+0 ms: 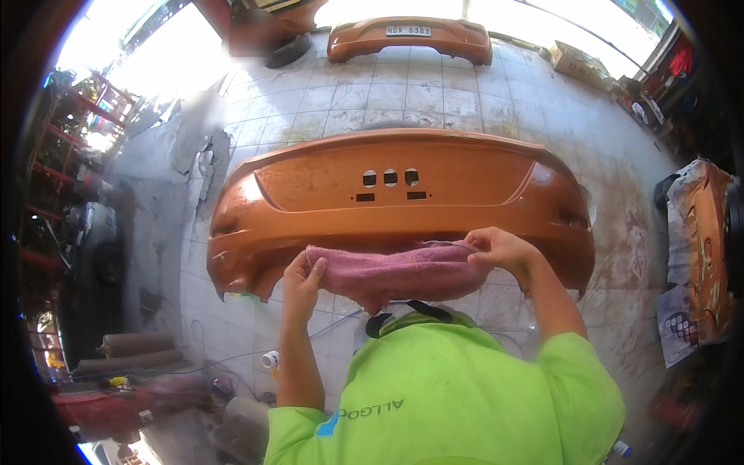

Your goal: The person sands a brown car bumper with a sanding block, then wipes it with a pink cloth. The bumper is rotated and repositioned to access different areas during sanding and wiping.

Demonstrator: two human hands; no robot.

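Note:
A pinkish-purple cloth (395,273) is stretched sideways between my two hands, in front of my body. My left hand (304,271) pinches its left end, thumb against the fabric. At the other end, my right hand (496,252) grips the upper right corner between thumb and fingers. Just beyond the cloth is a large orange car bumper (310,182), with three round cut-outs and two small rectangular slots at its middle. The cloth hides part of the bumper's lower edge. Whether it touches the bumper I cannot tell.
Farther back, another orange bumper (353,43) with a licence plate lies on the tiled floor. A partly papered orange panel (704,256) is at the right. Rolled material (139,343) lies lower left, near a thin blue hose (335,324) and a small white container (270,359).

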